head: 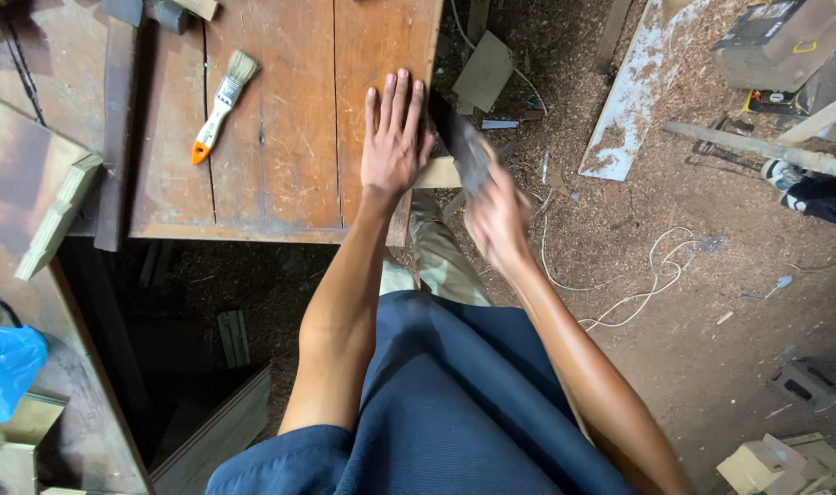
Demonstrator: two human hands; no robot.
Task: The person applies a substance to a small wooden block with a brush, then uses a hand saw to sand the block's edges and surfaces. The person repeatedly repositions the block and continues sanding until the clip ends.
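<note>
Workbench of worn brown boards, seen from above. The left hand is laid flat, fingers spread, on the board nearest the bench's right edge; nothing is grasped by it. The right hand, blurred, is closed around a dark hand tool held just off that edge, beside a pale wood offcut. A paintbrush with an orange-tipped handle is seen lying well to the left. Sawdust and a white cord are spread over the floor.

Place: woodworking shop.
Floor: sawdust and shavings all over.
Bench: worn wooden table, far left, with paintbrush.
Offcuts: wood blocks, near right.
</note>
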